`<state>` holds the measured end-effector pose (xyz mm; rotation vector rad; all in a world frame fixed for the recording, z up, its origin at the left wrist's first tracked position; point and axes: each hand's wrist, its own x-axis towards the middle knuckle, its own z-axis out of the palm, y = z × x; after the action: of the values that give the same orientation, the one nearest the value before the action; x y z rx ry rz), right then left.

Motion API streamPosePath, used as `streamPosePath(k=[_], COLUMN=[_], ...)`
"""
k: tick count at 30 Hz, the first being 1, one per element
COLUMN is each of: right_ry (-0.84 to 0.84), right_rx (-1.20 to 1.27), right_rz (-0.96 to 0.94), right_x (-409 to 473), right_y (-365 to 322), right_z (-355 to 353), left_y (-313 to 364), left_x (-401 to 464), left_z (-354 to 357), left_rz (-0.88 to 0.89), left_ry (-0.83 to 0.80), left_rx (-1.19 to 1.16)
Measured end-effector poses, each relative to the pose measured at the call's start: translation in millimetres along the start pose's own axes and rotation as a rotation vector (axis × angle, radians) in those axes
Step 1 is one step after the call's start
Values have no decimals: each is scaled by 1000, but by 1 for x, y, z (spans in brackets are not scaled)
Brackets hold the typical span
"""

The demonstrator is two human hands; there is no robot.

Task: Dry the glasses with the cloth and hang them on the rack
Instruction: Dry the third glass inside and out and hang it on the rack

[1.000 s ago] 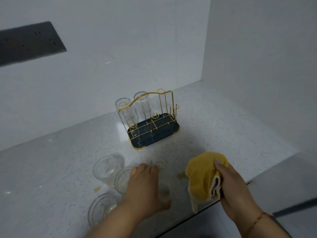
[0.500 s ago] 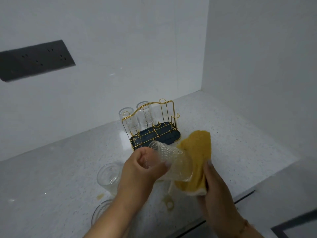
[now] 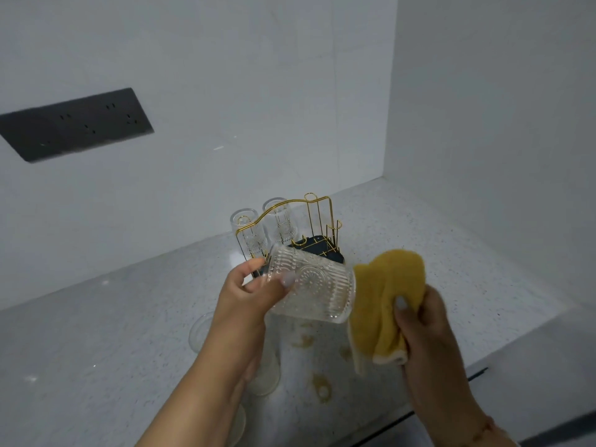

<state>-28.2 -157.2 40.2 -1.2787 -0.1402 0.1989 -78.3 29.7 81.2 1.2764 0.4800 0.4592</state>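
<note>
Left hand grips ribbed glass sideways, mouth beside yellow cloth bunched in right hand.

Light: I see soft, even, cool light; bright white walls.
Shadows: faint ones on the counter left of the rack.
Sharpness: held glass crisp; forearms near me blur.
Distortion: wall lines bow towards the edges.

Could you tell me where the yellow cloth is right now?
The right hand holds the yellow cloth beside the mouth of the held glass.
</note>
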Motion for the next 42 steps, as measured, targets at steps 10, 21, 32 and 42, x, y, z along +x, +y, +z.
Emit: streamPosePath(k=[10,21,32,42], right_ry=[-256,-392,-470,-195], right_rx=[-796,-225,5,-323], right_rz=[-849,-32,140,-260], right_x=[-2,7,33,14], right_y=[-21,-29,-36,-25], right_z=[53,66,67,78], left_y=[-2,13,16,8], left_x=[-6,-12,-6,-15], left_z=[19,25,26,35], left_rz=[105,114,80,62], left_ry=[66,41,-49,63], left_rx=[-151,-114,-83,69])
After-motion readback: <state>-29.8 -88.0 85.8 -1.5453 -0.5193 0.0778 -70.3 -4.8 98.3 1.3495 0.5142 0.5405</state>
